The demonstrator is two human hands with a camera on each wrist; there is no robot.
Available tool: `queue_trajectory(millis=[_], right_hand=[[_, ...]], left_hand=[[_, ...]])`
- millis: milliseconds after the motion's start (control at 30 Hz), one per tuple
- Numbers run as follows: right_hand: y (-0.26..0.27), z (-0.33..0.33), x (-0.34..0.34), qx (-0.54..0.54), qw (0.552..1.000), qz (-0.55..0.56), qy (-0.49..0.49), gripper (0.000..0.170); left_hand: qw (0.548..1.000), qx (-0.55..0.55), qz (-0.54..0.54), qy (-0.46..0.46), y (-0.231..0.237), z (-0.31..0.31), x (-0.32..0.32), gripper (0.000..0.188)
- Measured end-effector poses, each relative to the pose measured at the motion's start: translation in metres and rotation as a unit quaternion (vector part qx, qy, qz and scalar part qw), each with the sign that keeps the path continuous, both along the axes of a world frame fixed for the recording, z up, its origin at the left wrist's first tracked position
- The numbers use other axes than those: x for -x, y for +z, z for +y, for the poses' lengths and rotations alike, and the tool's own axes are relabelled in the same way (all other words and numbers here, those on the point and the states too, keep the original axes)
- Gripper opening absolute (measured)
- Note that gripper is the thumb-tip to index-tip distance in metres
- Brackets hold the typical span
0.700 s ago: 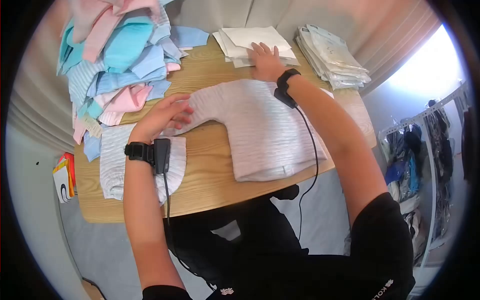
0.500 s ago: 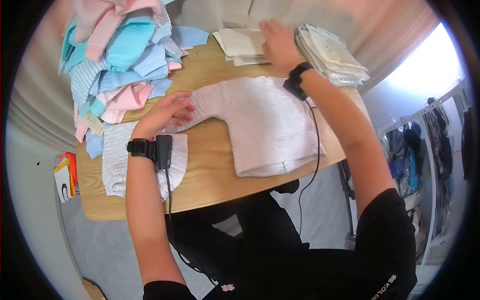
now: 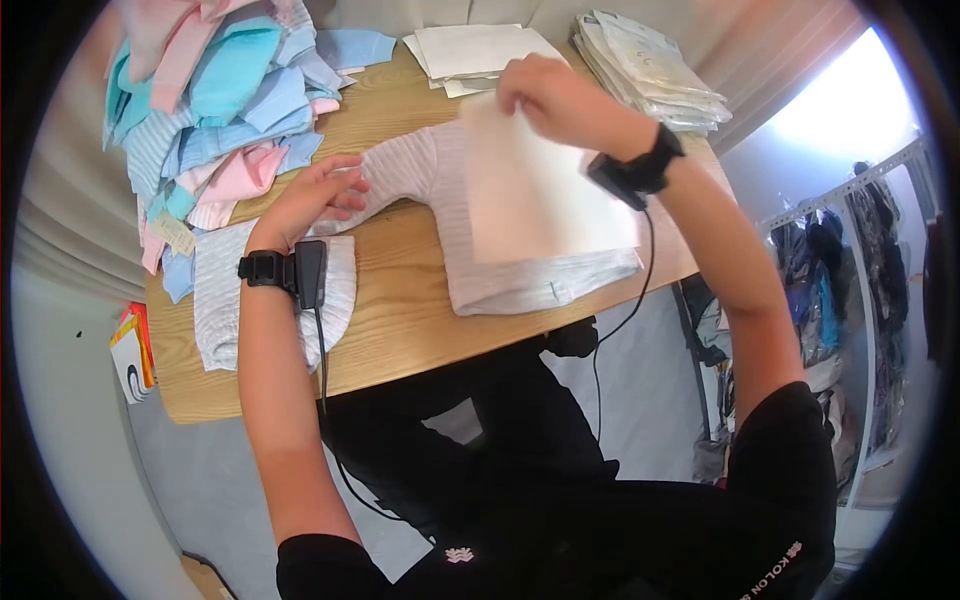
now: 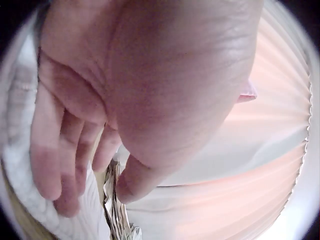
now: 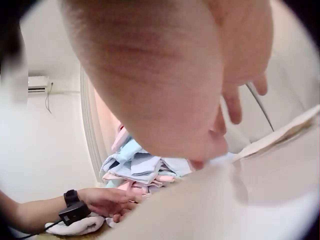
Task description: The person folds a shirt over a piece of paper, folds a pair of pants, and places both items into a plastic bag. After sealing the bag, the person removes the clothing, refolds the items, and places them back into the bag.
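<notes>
Sheet [image 3: 550, 205] moved over garment [image 3: 530, 286], right hand [image 3: 560, 98] holding it, plastic bags [image 3: 650, 72], contents unclear

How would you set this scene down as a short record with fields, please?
Right hand: pinches a white sheet by its far edge, over the garment
Left hand: beside the garment's sleeve, fingers loosely bent; contact unclear
Garment: pale, ribbed, on the table, partly covered by the sheet
Table: wooden
Far left: pile of coloured clothes
Far middle: paper stack
Far right: plastic packets
</notes>
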State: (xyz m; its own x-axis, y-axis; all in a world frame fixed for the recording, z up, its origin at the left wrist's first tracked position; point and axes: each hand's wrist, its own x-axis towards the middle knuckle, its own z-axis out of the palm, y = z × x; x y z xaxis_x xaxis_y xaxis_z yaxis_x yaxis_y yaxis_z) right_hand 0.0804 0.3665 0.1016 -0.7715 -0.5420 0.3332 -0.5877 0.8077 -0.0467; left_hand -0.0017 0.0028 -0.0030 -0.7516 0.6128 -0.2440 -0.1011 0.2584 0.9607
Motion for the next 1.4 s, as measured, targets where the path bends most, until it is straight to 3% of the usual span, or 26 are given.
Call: queue_trajectory(millis=[133, 300, 400, 433, 533, 667, 767, 867, 967, 1067, 1267, 1400], right_hand=[[-0.036, 0.013, -0.038, 0.038, 0.998, -0.045, -0.010, 0.033], [-0.064, 0.039, -0.148, 0.063, 0.974, -0.173, -0.133, 0.088], [-0.094, 0.051, -0.169, 0.244, 0.918, -0.253, -0.184, 0.089], [-0.096, 0.051, -0.172, 0.295, 0.895, -0.273, -0.195, 0.089], [-0.113, 0.054, -0.173, 0.375, 0.874, -0.229, -0.207, 0.088], [-0.131, 0.053, -0.172, 0.333, 0.901, -0.144, -0.238, 0.084], [-0.134, 0.055, -0.172, 0.330, 0.908, -0.115, -0.232, 0.079], [-0.135, 0.056, -0.177, 0.328, 0.910, -0.109, -0.231, 0.074], [-0.144, 0.057, -0.174, 0.364, 0.894, -0.107, -0.239, 0.070], [-0.152, 0.056, -0.171, 0.392, 0.882, -0.106, -0.237, 0.068], [-0.156, 0.059, -0.166, 0.369, 0.897, -0.081, -0.227, 0.061], [-0.153, 0.057, -0.163, 0.372, 0.894, -0.058, -0.245, 0.055]], left_hand=[[1.000, -0.005, -0.002, 0.003, -0.002, -0.002, 0.003, 0.049], [0.996, 0.044, 0.061, -0.048, 0.001, 0.002, -0.005, 0.053], [0.989, 0.064, 0.098, -0.095, 0.000, 0.011, -0.017, 0.059], [0.977, 0.141, 0.135, -0.086, 0.010, 0.019, -0.029, 0.067], [0.920, 0.240, 0.301, -0.073, 0.021, 0.037, -0.066, 0.074], [0.897, 0.204, 0.391, -0.033, 0.016, 0.065, -0.148, 0.075], [0.905, 0.147, 0.399, -0.007, 0.012, 0.089, -0.188, 0.071], [0.884, 0.153, 0.437, 0.063, -0.012, 0.102, -0.191, 0.066], [0.920, 0.123, 0.349, 0.127, -0.020, 0.109, -0.187, 0.059], [0.891, 0.146, 0.416, 0.109, -0.022, 0.107, -0.182, 0.050], [0.912, 0.163, 0.353, 0.131, -0.020, 0.107, -0.180, 0.044], [0.906, 0.149, 0.367, 0.151, -0.020, 0.110, -0.187, 0.039]])
